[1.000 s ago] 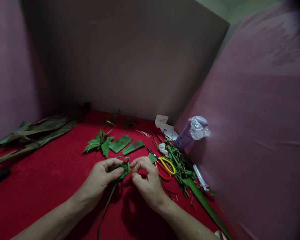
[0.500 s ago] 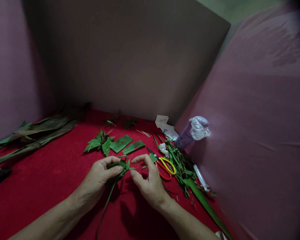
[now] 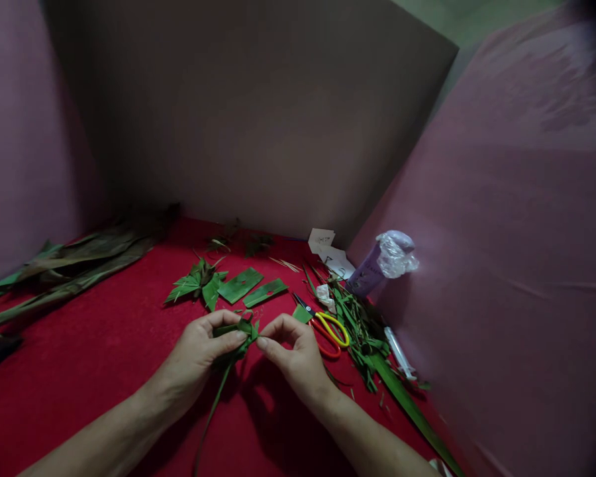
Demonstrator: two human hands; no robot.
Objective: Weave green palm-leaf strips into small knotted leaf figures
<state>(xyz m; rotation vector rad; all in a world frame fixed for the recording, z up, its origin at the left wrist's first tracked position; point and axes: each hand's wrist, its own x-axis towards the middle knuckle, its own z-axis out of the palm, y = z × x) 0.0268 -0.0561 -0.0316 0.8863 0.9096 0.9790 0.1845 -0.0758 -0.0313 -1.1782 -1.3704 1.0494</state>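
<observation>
Between thumb and fingers my left hand [image 3: 198,344] grips a small bundle of folded green leaf strips [image 3: 248,329], from which a long thin stem hangs toward me. My right hand [image 3: 298,358] is closed in a pinch at the bundle's right edge; its thumb and index fingertips meet there, and whatever lies between them is too small to make out. Just right of that hand lie scissors [image 3: 334,334] with one red and one yellow handle. Beyond my hands are two cut leaf pieces [image 3: 241,285] and a pointed leaf cluster [image 3: 198,281].
Leaf scraps [image 3: 360,338] heap up on the right beside a clear syringe [image 3: 400,354] and a leaning purple container [image 3: 367,275] topped with plastic wrap. Long dried leaves [image 3: 89,255] stretch along the left. White paper cards [image 3: 322,238] and thin sticks [image 3: 285,265] lie at the back, before grey and pink walls.
My right thumb and index finger have come together from a spread position and moved slightly left, to the bundle's edge. My left hand keeps its hold, nearly still.
</observation>
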